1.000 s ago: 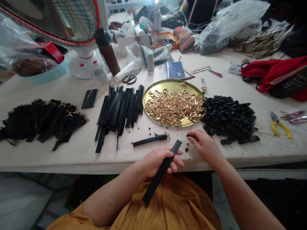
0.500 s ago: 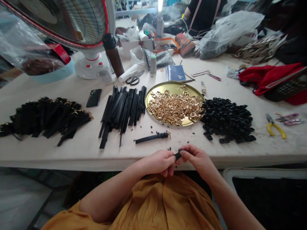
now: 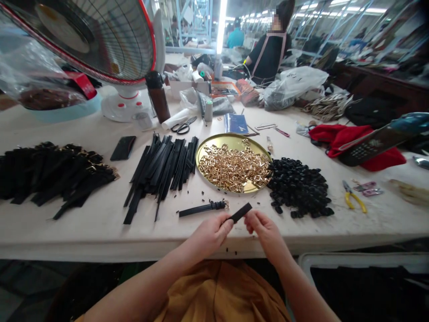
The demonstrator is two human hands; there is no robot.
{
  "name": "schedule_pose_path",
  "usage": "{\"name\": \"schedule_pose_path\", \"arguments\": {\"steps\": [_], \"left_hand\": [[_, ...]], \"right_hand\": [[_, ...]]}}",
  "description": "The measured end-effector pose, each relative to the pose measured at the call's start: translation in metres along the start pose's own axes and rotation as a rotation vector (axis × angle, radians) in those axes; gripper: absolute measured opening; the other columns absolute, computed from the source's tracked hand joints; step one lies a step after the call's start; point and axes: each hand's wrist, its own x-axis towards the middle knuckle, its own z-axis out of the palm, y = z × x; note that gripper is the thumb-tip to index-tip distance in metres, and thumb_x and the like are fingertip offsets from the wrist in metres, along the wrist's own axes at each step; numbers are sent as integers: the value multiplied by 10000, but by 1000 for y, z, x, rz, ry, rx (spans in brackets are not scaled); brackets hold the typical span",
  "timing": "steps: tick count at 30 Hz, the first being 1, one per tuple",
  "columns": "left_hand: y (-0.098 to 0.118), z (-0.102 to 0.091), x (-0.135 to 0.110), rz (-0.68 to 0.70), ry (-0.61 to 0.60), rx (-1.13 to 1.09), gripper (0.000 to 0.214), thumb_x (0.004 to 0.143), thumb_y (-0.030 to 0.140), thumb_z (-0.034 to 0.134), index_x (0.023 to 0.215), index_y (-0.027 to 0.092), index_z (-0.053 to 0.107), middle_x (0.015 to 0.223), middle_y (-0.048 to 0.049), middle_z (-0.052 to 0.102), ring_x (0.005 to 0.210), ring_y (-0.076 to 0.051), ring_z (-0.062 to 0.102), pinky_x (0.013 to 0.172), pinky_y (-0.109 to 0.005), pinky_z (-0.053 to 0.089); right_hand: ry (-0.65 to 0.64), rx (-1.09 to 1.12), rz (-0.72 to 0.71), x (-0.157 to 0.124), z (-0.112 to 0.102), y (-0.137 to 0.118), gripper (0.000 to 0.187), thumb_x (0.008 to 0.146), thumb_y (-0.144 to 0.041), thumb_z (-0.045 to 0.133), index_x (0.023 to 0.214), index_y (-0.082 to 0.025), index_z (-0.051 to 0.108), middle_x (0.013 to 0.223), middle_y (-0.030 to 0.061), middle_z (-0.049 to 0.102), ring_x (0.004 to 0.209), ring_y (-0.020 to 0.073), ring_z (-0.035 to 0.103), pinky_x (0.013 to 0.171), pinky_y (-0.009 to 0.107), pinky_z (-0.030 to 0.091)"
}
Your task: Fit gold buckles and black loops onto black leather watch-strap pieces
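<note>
My left hand [image 3: 214,230] is closed around a short black strap [image 3: 241,213], whose free end sticks out up and to the right. Just beside that end, my right hand [image 3: 263,227] has its fingers curled together; whatever they may pinch is hidden. Behind the hands lies a finished black strap with a gold buckle [image 3: 204,208]. A round gold tray [image 3: 248,185] bears a heap of gold buckles [image 3: 231,167]. To its left are loose black straps [image 3: 157,167], and to its right a pile of small black loops [image 3: 298,188].
Bundled straps with buckles [image 3: 56,174] and a phone [image 3: 123,148] lie left. A fan [image 3: 124,105], a brown bottle [image 3: 158,98] and scissors [image 3: 183,126] stand or lie behind. Yellow-handled pliers [image 3: 354,199] are at right. A white bin [image 3: 308,264] sits below the table edge. A person [image 3: 270,53] is beyond.
The hands have moved apart slightly, and more of the strap shows out of my left hand. My right hand has shifted off the strap's face. The view has tilted upward and turned right.
</note>
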Motion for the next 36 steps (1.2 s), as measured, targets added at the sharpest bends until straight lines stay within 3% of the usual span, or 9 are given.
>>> {"name": "schedule_pose_path", "arguments": {"steps": [3, 5, 10, 15, 23, 27, 30, 32, 36], "left_hand": [[-4, -4, 8, -73, 19, -85, 298, 861, 431, 328, 826, 167, 462, 467, 85, 335, 368, -64, 280, 373, -177, 234], [-5, -4, 12, -95, 3, -104, 279, 859, 417, 326, 813, 171, 449, 466, 83, 357, 356, -65, 296, 357, -175, 243], [-6, -5, 19, -120, -9, -72, 258, 849, 383, 341, 793, 162, 462, 472, 73, 391, 374, -69, 344, 372, -176, 275], [-9, -10, 23, -110, -2, -57, 272, 850, 388, 348, 801, 156, 481, 482, 67, 409, 392, -71, 358, 390, -181, 286], [0, -6, 27, -49, 23, -140, 231, 860, 357, 342, 789, 159, 437, 433, 82, 378, 360, -62, 325, 385, -176, 261], [0, -4, 19, -28, 54, -148, 250, 853, 380, 355, 767, 159, 435, 453, 73, 401, 367, -59, 343, 380, -173, 268], [0, -4, 15, -13, 111, -188, 277, 845, 412, 367, 789, 152, 446, 490, 65, 421, 377, -55, 360, 375, -170, 275], [1, -4, 16, 19, 159, -219, 291, 843, 422, 372, 826, 144, 456, 515, 60, 433, 389, -53, 375, 381, -168, 289], [4, -4, 27, 122, 247, -227, 264, 815, 416, 442, 810, 152, 436, 506, 75, 415, 392, -47, 368, 393, -165, 306]], "right_hand": [[240, -385, -208, 46, -36, -4, 286, 794, -439, 508, 859, -170, 582, 768, 51, 579, 691, 182, 527, 643, 306, 408], [318, -717, -314, 79, -54, -8, 230, 817, -360, 479, 879, -168, 589, 864, 85, 584, 744, 201, 544, 673, 322, 408], [219, -1354, -205, 130, -53, -16, 198, 800, -318, 520, 869, -149, 597, 883, 120, 591, 728, 215, 575, 580, 295, 375], [160, -1548, -318, 132, -48, -13, 183, 835, -292, 486, 808, -148, 596, 840, 116, 582, 714, 211, 569, 553, 287, 343], [11, -1336, -265, 139, -64, -11, 114, 805, -218, 520, 763, -158, 608, 846, 97, 570, 706, 181, 553, 574, 274, 328], [-1, -1242, -297, 143, -67, -17, 134, 792, -166, 510, 703, -148, 607, 794, 94, 578, 720, 182, 553, 605, 279, 346], [8, -1136, -335, 134, -66, -25, 191, 834, -246, 466, 742, -157, 607, 812, 76, 587, 728, 167, 549, 636, 275, 380], [-38, -882, -282, 118, -59, -29, 248, 851, -349, 439, 782, -168, 594, 736, 41, 585, 655, 145, 539, 607, 265, 404], [-297, -60, 23, 70, -32, -34, 345, 784, -510, 495, 718, -176, 542, 611, -8, 555, 496, 101, 478, 489, 239, 392]]}}
